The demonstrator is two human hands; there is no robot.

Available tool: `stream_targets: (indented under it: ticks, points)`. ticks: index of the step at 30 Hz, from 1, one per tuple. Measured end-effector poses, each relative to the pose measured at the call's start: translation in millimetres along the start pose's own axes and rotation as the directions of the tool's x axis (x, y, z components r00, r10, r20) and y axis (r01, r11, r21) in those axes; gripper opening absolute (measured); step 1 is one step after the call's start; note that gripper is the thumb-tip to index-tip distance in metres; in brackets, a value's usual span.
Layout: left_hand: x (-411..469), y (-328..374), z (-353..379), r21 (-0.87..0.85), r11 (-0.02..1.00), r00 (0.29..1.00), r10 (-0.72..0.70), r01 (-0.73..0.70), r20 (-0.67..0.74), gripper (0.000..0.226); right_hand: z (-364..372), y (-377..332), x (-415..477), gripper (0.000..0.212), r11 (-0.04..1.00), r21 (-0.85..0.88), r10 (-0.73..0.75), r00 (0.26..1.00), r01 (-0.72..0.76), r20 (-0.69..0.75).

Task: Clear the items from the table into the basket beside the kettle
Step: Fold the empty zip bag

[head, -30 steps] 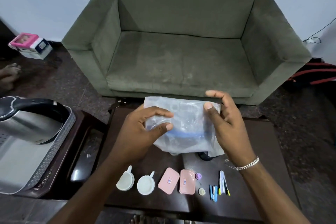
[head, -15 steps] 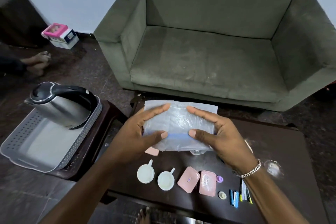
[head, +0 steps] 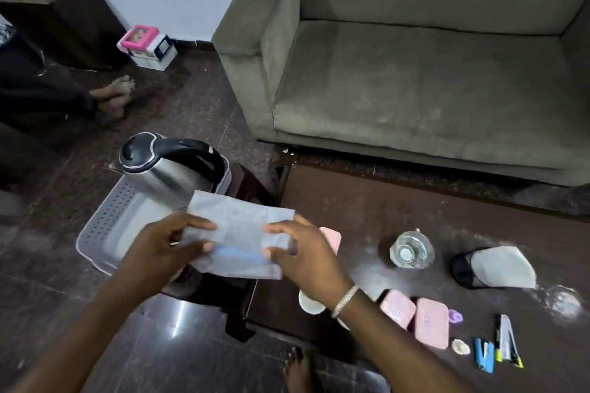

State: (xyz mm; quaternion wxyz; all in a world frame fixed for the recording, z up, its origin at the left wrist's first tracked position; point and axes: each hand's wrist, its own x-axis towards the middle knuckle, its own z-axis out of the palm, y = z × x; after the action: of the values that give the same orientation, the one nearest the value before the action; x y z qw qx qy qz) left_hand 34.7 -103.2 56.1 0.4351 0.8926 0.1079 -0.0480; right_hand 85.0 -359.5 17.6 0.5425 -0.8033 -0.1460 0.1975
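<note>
Both hands hold a clear plastic zip bag [head: 240,233] with a blue strip, flat in the air over the near right corner of the grey perforated basket [head: 95,230]. My left hand [head: 162,249] grips its left edge and my right hand [head: 303,255] its right edge. A steel kettle [head: 166,169] with a black lid lies in the far end of the basket. On the dark table [head: 431,210] remain a glass jar [head: 411,249], a grey-and-black pouch [head: 496,266], pink cases [head: 415,319], a white cup [head: 308,305] partly hidden by my wrist, and small packets [head: 498,348].
The basket sits on a dark stool [head: 245,195] left of the table. A green armchair [head: 415,73] stands behind the table. Another person's feet [head: 115,96] rest on the floor at the left, near a pink-and-white box [head: 147,46]. My own foot [head: 300,370] shows below the table's edge.
Both hands have carried the plastic bag leftward from above the table to above the basket, and my view has turned left with it. The items beneath the bag on the table are now uncovered.
</note>
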Motion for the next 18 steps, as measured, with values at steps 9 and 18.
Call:
stream_targets:
  ticks: [9,18]
  points:
    - [27,-136,-94,0.223,0.956,0.975,-0.158,0.19,-0.155,0.026,158,-13,75,0.035,0.895,-0.373,-0.19,0.966,0.244,0.177]
    - [70,-219,-106,0.411,0.857,0.951,-0.267,0.309,-0.159,0.027,247,-17,116,0.024,0.621,-0.712,-0.071,0.928,0.328,0.366]
